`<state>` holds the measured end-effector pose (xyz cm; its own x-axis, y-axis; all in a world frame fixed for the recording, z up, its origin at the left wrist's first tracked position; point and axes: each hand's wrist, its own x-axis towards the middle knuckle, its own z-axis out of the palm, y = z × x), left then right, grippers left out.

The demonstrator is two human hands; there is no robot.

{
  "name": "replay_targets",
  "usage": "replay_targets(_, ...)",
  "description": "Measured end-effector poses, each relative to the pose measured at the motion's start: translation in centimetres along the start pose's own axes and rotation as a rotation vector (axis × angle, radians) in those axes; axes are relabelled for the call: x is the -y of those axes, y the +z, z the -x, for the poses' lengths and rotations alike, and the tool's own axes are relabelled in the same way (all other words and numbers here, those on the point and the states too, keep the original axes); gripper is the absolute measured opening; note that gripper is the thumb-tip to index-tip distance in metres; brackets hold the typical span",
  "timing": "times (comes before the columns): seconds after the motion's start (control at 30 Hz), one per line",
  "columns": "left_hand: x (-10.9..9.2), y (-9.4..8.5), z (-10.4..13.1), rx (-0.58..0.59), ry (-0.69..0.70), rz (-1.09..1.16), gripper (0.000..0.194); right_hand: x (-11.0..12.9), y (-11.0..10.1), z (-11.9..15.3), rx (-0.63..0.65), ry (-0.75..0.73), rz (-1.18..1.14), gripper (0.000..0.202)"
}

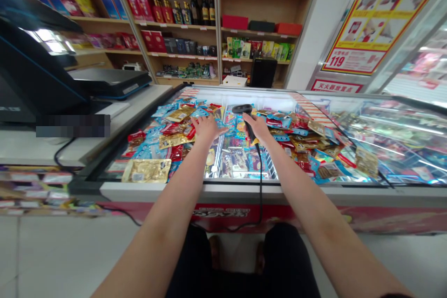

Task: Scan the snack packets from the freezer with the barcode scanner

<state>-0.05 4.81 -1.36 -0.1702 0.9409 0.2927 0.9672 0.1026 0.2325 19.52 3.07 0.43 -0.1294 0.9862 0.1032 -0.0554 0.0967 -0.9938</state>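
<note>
Facing you across the far side is wide wooden shelving (265, 7), stocked with boxes, bottles and bags. Nearer, a glass-topped chest (139, 192) runs across in front of your knees, its front panel red below a pale rim. At your left stands a pale counter (63, 151) bearing a dark machine (31, 74) with a flat platform (111, 77) behind it. Two heaps of blue, red and gold packets lie across the chest's top, the left heap (176, 142) and the right heap (300, 135), with a gap between them. Your left hand (206, 129) is spread open at the left heap's inner edge (whether it touches the packets, you cannot tell from here). Your right hand (257, 126) is wrapped around the handle of a black scanner (249, 121), held above that gap, its thin cord (260, 172) hanging down over the chest's front.
</note>
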Motion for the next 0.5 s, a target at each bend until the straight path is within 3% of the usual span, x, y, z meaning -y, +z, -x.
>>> replay_targets(0.1,-0.1,-0.4,-0.2,-0.024,0.045,0.091,0.078,0.2,-0.3,0.1,-0.030,0.001,-0.033,0.037)
replay_targets(0.27,0.1,-0.9,-0.6,-0.046,0.107,0.396,0.049,0.2,-0.3,0.5,-0.016,0.002,-0.060,0.037)
replay_targets(0.5,1.3,1.0,-2.7,-0.219,-0.067,0.865,0.045,1.0,0.0,1.3,0.052,0.047,-0.053,0.038)
